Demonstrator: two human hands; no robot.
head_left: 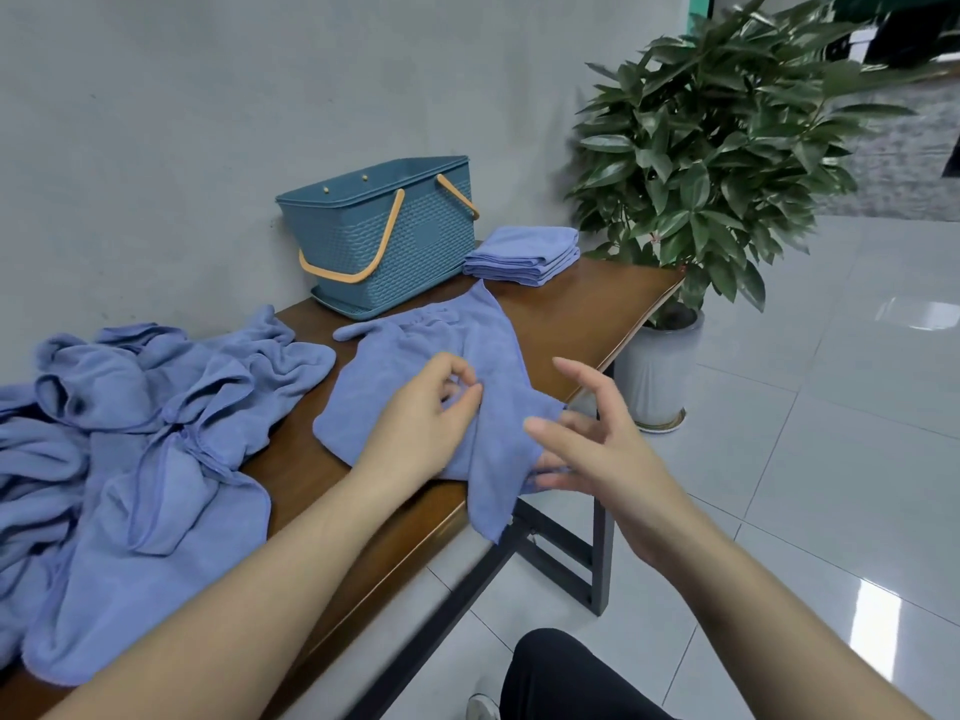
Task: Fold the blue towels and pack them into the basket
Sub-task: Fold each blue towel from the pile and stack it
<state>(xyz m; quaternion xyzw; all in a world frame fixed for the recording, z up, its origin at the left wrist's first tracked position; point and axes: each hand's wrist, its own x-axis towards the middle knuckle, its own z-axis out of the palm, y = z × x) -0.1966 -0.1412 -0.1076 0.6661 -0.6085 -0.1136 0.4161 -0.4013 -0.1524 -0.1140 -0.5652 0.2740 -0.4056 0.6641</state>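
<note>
Left hand (415, 418) is down on the spread towel (415, 350), thumb and fingertips pinching up a ridge of cloth. Right hand (597, 433) hovers at the towel's near corner, fingers spread and relaxed, gripping nothing. That towel lies just in front of the basket (384, 241). Folded towels (524, 252) are stacked right of the basket; the unfolded heap (140, 433) sprawls to its left, nearer the camera.
</note>
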